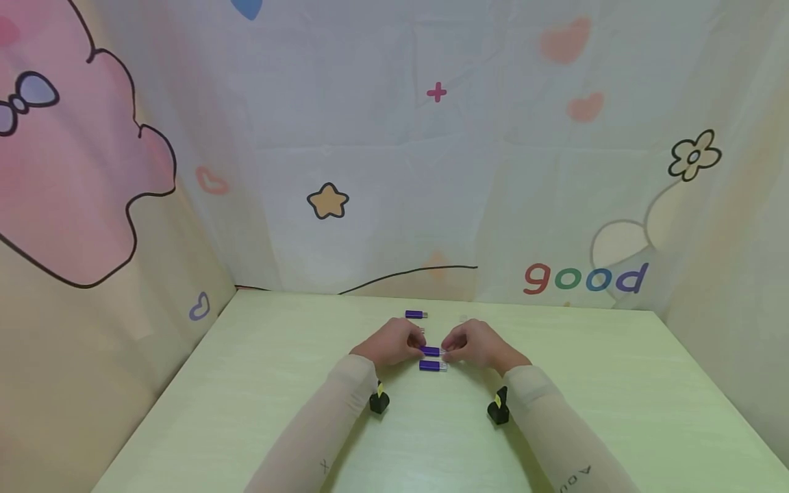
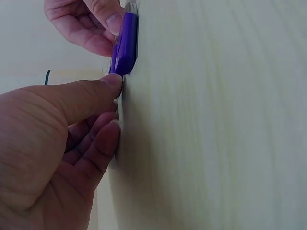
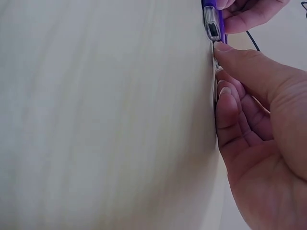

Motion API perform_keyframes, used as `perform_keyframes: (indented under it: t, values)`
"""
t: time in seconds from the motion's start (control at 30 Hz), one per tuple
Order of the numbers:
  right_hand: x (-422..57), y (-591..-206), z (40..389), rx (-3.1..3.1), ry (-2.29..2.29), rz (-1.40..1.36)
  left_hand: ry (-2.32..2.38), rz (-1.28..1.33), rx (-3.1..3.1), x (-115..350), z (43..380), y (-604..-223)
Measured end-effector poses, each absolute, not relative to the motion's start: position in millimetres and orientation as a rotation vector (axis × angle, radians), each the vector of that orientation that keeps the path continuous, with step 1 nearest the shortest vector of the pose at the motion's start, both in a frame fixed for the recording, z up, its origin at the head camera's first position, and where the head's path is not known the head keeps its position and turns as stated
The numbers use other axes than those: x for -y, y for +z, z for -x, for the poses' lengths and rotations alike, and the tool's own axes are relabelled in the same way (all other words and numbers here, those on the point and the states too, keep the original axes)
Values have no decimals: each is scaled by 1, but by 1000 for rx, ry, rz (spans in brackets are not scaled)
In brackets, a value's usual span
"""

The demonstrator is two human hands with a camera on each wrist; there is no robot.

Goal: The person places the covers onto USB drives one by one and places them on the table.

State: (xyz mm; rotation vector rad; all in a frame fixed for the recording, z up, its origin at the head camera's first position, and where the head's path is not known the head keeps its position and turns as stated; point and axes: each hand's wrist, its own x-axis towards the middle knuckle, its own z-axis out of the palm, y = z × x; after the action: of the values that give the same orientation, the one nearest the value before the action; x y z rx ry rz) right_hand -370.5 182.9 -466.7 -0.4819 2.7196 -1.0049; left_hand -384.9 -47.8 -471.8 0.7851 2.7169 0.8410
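Purple, the USB stick (image 1: pixel 431 351) lies between the left grip (image 1: pixel 392 342) and right grip (image 1: pixel 481 344), pinched at either end.

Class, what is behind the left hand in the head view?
A metal plug pokes out past the left hand; whatever it joins is covered. Farther back lies a purple USB stick.
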Motion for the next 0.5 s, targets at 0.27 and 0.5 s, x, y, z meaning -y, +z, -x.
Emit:
perform_keyframes:
  t: [0.27,0.5]
  values:
    - [-190,-469,371,-2714,-1050,489,878,-779,-2705,54,391,-476]
    - [-196,-472,374,-2743,-1121,465,999,-761,-2801,60,394,-479]
